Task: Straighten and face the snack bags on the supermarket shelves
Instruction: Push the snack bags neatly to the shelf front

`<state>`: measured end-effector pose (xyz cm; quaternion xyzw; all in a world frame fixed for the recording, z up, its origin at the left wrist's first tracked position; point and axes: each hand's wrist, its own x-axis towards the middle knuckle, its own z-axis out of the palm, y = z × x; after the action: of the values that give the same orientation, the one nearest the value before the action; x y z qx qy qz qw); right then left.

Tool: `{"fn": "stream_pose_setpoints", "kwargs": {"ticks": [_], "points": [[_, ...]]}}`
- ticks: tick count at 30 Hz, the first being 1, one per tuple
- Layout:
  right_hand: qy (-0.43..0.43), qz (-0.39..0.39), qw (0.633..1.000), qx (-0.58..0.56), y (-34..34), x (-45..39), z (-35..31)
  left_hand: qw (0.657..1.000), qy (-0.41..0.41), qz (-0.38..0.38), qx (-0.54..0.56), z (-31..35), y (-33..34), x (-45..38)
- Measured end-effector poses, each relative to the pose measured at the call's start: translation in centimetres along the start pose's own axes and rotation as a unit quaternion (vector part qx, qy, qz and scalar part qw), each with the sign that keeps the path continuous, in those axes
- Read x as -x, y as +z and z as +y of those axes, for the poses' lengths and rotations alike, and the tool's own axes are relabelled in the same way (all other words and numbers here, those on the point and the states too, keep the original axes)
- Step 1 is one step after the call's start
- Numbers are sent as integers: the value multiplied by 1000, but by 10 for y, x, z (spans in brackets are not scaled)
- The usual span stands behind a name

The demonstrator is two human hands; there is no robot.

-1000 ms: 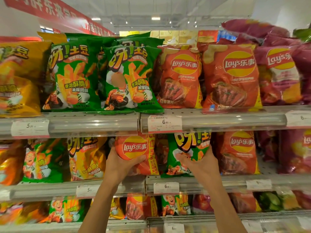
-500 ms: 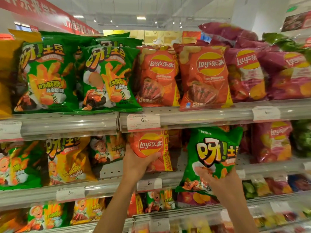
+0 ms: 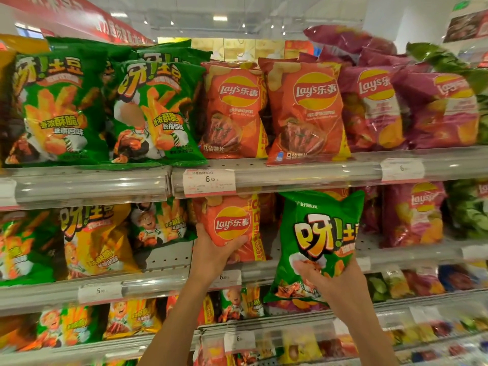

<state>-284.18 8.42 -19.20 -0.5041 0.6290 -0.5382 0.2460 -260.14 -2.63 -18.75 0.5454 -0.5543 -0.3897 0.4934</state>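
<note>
From my head camera: my right hand (image 3: 334,280) is gripping the green snack bag (image 3: 315,247) at its lower edge, holding it out in front of the middle shelf (image 3: 148,285), lower right of centre, long axis upright, front facing me (top tipped slightly right). My left hand (image 3: 211,256) is clasping the orange Lay's bag (image 3: 232,224), standing upright at frame centre, logo forward.

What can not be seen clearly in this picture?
- Head view: the lower part of the orange Lay's bag is hidden by the left hand.
- The small print on the price tag is too small.
- Bags at lower right are motion-blurred.
</note>
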Motion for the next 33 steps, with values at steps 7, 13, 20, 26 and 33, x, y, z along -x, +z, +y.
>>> {"fn": "stream_pose_setpoints", "kwargs": {"ticks": [7, 13, 20, 26, 33], "points": [[-16, -4, 1000, -13, 3, 21, -17, 995, -13, 0, -102, 4, -7, 2], [29, 2, 998, -49, 39, 53, -39, 986, 59, -25, -151, -13, -49, 18], [29, -46, 998, -32, 127, 90, -70, 928, 251, 106, -254, -47, -149, 41], [41, -114, 992, 33, 198, 89, -90, 865, 280, 202, -365, -85, -230, 43], [27, -58, 984, 165, 238, 46, -126, 863, 226, 177, -416, -103, -255, 35]]}}
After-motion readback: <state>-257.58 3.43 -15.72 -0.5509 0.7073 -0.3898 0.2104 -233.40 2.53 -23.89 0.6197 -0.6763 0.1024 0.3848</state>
